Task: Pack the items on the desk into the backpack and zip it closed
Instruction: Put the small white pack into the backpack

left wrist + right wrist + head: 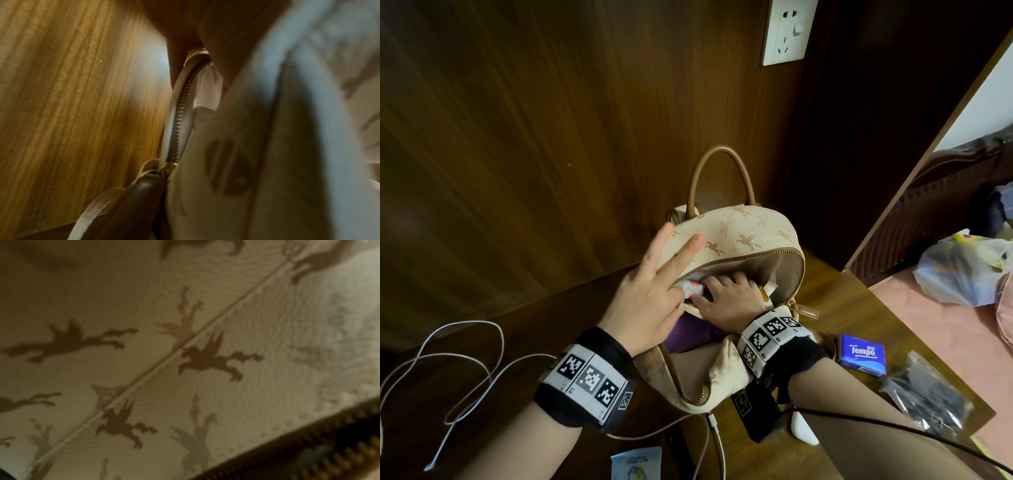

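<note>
From the head view, a cream backpack [736, 240] printed with small pinkish horses stands on the wooden counter [835, 308] near the far wall, its main zipper open and its brown handle upright. The left hand [650, 291] holds the left edge of the opening – two fingers stretched straight over the flap, the others tucked at the rim, so the mouth stays wide. The right hand [729, 294] reaches inside, fingers curled round a small red-and-white tube [693, 287], which sits just within the opening; a purple thing [688, 330] lies lower in the bag. To the right of the backpack on the counter lie a blue Tempo tissue pack [863, 354] and, nearer, a clear bag of dark items [924, 390]. A white cable [448, 363] loops across the left of the counter, and a light blue packet [637, 462] lies at the near edge. The left wrist view shows the backpack's zipper teeth [180, 113] running up beside the wood panel, with the gold slider [167, 168] at their lower end – the fingers themselves are blurred. The right wrist view is filled with the horse-printed fabric [185, 353] and a strip of zipper at the lower right; the hand cannot be seen there.
</note>
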Demonstrator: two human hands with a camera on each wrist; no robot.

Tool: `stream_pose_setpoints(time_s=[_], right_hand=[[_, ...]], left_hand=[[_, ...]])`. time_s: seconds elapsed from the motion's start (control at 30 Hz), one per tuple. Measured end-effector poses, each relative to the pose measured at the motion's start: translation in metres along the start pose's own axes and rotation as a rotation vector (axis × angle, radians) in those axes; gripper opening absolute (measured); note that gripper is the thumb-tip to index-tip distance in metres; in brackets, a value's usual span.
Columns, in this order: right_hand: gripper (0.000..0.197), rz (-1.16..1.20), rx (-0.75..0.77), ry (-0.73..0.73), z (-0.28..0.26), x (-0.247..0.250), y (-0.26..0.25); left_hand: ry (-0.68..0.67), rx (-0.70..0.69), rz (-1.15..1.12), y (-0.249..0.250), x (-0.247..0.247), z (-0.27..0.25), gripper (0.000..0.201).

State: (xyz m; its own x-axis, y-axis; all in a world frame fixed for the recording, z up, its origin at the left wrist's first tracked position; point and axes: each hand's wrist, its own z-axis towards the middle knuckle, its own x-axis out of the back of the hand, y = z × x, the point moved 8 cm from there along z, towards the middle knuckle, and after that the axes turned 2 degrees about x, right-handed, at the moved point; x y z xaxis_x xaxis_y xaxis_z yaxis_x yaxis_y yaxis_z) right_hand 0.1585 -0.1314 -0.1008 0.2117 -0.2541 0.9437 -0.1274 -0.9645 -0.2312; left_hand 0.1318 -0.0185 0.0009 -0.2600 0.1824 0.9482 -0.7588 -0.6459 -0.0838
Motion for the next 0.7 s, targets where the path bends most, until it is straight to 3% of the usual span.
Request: stream_pose_setpoints(time_s=[0.2,0.47,0.7], right_hand=[[0.056,0.047,-0.051,0.143,-0.004,0.008,0.002],[0.035,0.100,0.083,0.200,-0.012,0.016,-0.006],[0.036,0.085,0.098,0.165,-0.013,0.011,-0.007]], left_hand=[[0.003,-0.009,-0.007,0.000,-0.002,-0.001,0.015],[0.009,-0.009,0.009,0.001,-0.003,-0.001,0.017],[0.000,-0.050,-0.046,-0.002,-0.001,-0.001,0.018]])
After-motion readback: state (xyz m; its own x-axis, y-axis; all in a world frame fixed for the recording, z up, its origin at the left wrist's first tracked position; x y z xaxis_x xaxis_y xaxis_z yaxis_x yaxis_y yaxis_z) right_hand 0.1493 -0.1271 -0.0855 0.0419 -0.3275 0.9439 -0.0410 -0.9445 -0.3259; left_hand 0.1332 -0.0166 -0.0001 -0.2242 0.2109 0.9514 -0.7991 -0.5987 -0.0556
